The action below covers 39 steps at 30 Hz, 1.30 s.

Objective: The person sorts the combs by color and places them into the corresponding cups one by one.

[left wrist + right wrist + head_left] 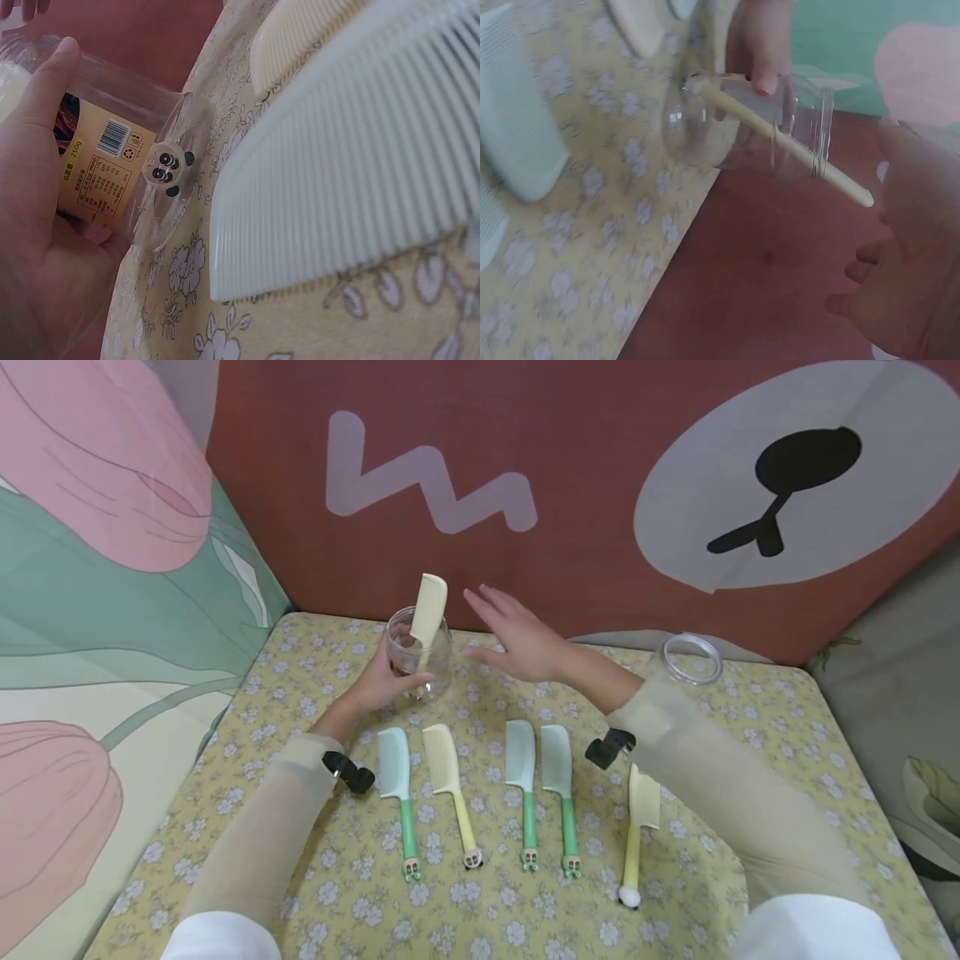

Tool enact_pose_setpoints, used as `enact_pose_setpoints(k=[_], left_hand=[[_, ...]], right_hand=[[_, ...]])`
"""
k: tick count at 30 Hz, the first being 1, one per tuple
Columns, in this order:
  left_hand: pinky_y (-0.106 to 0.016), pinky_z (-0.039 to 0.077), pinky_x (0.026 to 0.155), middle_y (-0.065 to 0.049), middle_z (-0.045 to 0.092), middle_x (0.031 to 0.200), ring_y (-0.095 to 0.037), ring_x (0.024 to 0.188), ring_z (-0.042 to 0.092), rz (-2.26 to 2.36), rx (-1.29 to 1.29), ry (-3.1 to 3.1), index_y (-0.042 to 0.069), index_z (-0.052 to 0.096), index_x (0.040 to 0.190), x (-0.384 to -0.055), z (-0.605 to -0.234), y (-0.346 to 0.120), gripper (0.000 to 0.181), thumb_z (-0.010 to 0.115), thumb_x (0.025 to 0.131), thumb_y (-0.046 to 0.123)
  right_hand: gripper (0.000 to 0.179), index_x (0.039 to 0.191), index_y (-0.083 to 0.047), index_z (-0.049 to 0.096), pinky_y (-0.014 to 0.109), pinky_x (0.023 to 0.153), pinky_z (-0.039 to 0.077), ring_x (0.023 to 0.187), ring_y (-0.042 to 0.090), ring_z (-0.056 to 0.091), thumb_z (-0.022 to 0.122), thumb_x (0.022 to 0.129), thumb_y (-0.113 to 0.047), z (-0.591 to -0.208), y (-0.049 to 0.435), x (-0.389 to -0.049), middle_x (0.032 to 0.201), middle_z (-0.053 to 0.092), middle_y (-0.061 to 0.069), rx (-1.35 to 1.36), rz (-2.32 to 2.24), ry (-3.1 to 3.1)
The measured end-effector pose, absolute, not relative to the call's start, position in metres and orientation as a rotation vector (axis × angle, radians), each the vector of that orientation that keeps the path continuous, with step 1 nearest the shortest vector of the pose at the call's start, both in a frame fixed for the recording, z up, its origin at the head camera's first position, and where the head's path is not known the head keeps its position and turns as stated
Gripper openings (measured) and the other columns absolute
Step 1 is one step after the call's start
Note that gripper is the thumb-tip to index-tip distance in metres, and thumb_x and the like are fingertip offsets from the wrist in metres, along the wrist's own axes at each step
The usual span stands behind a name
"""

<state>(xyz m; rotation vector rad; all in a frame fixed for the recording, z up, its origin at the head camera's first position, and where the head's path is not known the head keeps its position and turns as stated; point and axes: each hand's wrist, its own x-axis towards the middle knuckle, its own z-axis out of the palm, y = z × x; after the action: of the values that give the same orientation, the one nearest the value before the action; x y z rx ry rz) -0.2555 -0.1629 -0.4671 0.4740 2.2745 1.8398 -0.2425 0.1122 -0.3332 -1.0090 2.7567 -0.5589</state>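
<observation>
Jar point(441, 668) stands on the far part of the cloth point(450, 928), mouth up; whether its base takes full weight there, cannot tell. Left hand point(377, 681) comes in from 7 o'clock and holds it, thumb across the near side, fingers round behind, probably to steady it against tipping. One cream comb point(431, 602) inside: panda end point(163, 166) down at the base, toothed head past the rim toward 12. Leans on the glassy wall, likely because the mouth is far wider than the handle. Right hand point(525, 642) at 3 from the jar, fingers straight, spread, holding nothing, apart from jar and comb. Clear ring point(693, 680) farther out at 3, laid flat, perhaps set aside as the lid. Toward the person: green-handled comb point(405, 802) at 6, yellow comb point(452, 789) beside it, green-handled pair point(529, 818) near 5, second yellow comb point(633, 852) at 4. Handles all point 6-ward, presumably for easy reach.
</observation>
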Motion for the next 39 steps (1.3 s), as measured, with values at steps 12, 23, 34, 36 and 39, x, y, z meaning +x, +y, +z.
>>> enact_pose_setpoints(k=[12,23,34,36,39], left_hand=[[-0.053,0.032,0.117,-0.016,0.025,0.163,-0.031,0.151,0.026,1.838,0.479,2.279,0.01,0.008,0.159,-0.251,-0.467,-0.167,0.093,0.074,0.093,0.007],[-0.054,0.036,0.115,-0.016,0.028,0.161,-0.034,0.147,0.032,1.805,0.463,2.306,0.011,0.009,0.159,-0.25,-0.466,-0.166,0.094,0.076,0.093,0.01],[-0.055,0.035,0.115,-0.014,0.025,0.164,-0.036,0.147,0.032,1.821,0.461,2.276,0.015,0.008,0.16,-0.25,-0.466,-0.167,0.093,0.073,0.094,0.006],[-0.056,0.034,0.115,-0.015,0.023,0.164,-0.037,0.148,0.032,1.825,0.455,2.264,0.014,0.007,0.16,-0.25,-0.466,-0.167,0.093,0.073,0.094,0.005],[-0.057,0.033,0.116,-0.018,0.022,0.164,-0.04,0.148,0.029,1.827,0.45,2.254,0.01,0.006,0.16,-0.25,-0.463,-0.167,0.094,0.073,0.093,0.003]], right_hand=[[0.083,0.165,-0.014,0.014,0.063,0.122,0.006,0.156,0.035,0.003,0.056,0.103,-0.051,-0.357,0.165,-0.189,0.17,0.003,0.017,-1.184,-0.267,2.732],[0.079,0.164,-0.012,0.018,0.063,0.121,0.009,0.154,0.04,0.009,0.06,0.103,-0.042,-0.383,0.223,-0.153,0.169,0.01,0.019,-1.085,-0.349,2.767],[0.074,0.161,-0.005,0.028,0.068,0.118,0.013,0.15,0.049,0.016,0.061,0.103,-0.037,-0.429,0.266,-0.125,0.164,0.02,0.027,-0.938,-0.516,2.787],[0.073,0.16,-0.004,0.029,0.068,0.117,0.014,0.149,0.05,0.017,0.062,0.103,-0.037,-0.436,0.273,-0.122,0.163,0.021,0.029,-0.899,-0.528,2.797],[0.073,0.159,-0.003,0.03,0.069,0.116,0.017,0.148,0.052,0.017,0.062,0.103,-0.037,-0.443,0.283,-0.118,0.162,0.022,0.031,-0.838,-0.54,2.806]])
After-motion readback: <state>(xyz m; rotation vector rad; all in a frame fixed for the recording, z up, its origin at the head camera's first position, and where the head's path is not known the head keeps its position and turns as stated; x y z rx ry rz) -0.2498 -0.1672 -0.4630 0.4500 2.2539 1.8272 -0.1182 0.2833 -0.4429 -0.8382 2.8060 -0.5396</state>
